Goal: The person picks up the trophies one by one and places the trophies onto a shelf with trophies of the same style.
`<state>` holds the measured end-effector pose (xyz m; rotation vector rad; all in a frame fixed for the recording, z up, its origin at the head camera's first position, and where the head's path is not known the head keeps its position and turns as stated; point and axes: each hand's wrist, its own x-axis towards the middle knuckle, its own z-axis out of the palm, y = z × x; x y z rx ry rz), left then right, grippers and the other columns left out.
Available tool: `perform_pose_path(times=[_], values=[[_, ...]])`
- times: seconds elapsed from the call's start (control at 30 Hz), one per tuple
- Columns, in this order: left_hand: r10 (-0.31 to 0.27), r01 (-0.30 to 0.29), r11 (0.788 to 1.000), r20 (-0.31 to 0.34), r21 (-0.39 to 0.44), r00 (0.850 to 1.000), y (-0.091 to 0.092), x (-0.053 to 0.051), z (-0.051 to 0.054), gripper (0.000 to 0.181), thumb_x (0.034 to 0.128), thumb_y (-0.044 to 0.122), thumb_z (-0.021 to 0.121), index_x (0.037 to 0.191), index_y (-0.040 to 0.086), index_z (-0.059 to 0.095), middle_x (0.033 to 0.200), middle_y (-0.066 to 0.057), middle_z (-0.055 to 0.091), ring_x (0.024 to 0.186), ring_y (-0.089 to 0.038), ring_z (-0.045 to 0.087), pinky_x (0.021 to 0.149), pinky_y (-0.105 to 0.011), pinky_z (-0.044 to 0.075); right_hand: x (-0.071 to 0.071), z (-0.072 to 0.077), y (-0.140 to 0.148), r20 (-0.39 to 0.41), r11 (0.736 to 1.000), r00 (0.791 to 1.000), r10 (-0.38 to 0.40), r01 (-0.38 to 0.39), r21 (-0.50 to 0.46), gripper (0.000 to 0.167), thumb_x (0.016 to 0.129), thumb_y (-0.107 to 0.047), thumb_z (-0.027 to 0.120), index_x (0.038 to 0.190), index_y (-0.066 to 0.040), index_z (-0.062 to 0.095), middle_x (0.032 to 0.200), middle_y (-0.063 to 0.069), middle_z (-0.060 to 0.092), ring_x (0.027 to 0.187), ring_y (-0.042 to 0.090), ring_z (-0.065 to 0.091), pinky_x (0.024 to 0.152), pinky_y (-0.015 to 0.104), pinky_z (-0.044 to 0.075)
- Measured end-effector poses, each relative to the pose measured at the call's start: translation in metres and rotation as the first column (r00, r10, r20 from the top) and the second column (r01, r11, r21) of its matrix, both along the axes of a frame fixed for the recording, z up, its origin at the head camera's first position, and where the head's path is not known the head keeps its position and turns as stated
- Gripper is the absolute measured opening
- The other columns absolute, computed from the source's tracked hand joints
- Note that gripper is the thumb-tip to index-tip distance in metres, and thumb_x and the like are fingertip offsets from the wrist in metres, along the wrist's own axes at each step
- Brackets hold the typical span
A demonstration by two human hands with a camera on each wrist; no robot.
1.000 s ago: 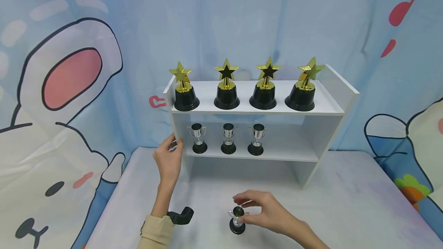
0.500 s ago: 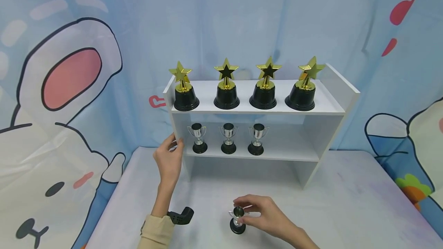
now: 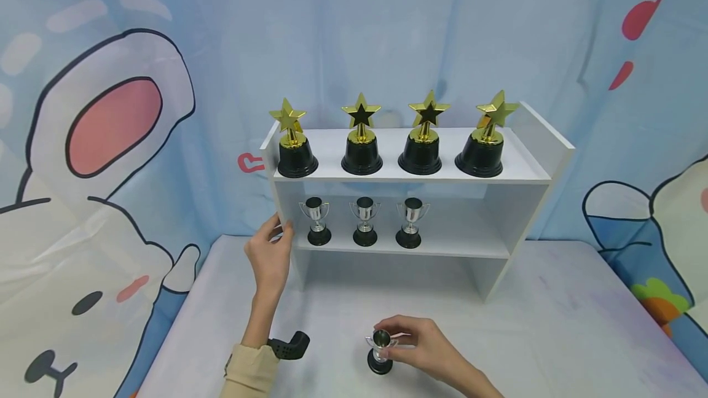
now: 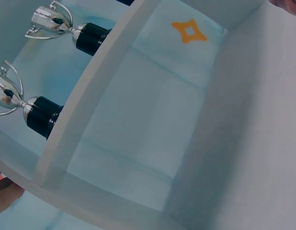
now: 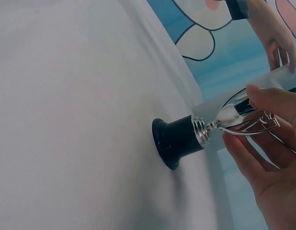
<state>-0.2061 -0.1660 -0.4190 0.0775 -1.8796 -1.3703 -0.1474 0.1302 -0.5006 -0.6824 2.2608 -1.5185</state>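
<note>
In the head view my left hand [image 3: 271, 260] grips the left side panel of a white two-tier shelf [image 3: 381, 252], fingers outside and thumb at the front edge. On the table before the shelf, my right hand [image 3: 417, 346] pinches a small silver trophy cup [image 3: 380, 349] with a black base. The right wrist view shows the trophy cup [image 5: 229, 115] between thumb [image 5: 277, 101] and fingers, its base on or very close to the table. Silver trophy cups [image 3: 365, 221] like it stand in a row of three on the lower tier.
Several gold star trophies [image 3: 362, 134] with black bases line the top tier. A pale tabletop [image 3: 570, 324] lies under the shelf. Behind hangs a blue curtain [image 3: 381, 29] with cartoon prints. A black device [image 3: 290, 346] sits on my left wrist.
My right hand has lowered slightly and its fingers have drawn in closer around the trophy cup, which stays in place. The left hand has not moved.
</note>
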Motion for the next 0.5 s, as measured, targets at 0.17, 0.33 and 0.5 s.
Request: perform_pose_path(times=[0.17, 0.33, 0.5], values=[[-0.001, 0.001, 1.0, 0.004, 0.001, 1.0, 0.001, 0.0, 0.0, 0.031, 0.0929, 0.0, 0.071, 0.124, 0.0, 0.074, 0.111, -0.021, 0.076, 0.094, -0.037, 0.077, 0.08, -0.047, 0.066, 0.0, -0.001, 0.001, 0.011, 1.0, 1.0, -0.006, 0.006, 0.002, 0.035, 0.088, -0.02, 0.082, 0.12, -0.006, 0.073, 0.115, 0.008, 0.074, 0.103, 0.013, 0.07, 0.09, 0.026, 0.062], [0.002, -0.002, 1.0, 0.008, -0.003, 1.0, 0.001, 0.0, 0.0, 0.03, 0.0934, 0.001, 0.07, 0.124, 0.0, 0.074, 0.112, -0.021, 0.076, 0.094, -0.036, 0.077, 0.081, -0.047, 0.065, 0.0, 0.0, 0.005, -0.029, 1.0, 1.0, 0.0, 0.0, -0.022, 0.036, 0.088, -0.021, 0.082, 0.12, -0.006, 0.073, 0.116, 0.009, 0.074, 0.101, 0.012, 0.071, 0.09, 0.024, 0.062], [0.005, -0.005, 1.0, 0.015, -0.008, 1.0, 0.001, 0.0, 0.0, 0.031, 0.0939, 0.002, 0.071, 0.125, 0.0, 0.073, 0.111, -0.022, 0.076, 0.096, -0.036, 0.077, 0.082, -0.047, 0.065, 0.0, 0.004, 0.014, -0.068, 0.999, 0.998, -0.004, 0.001, -0.05, 0.038, 0.089, -0.02, 0.081, 0.121, -0.002, 0.071, 0.116, 0.012, 0.074, 0.1, 0.012, 0.071, 0.09, 0.023, 0.061]])
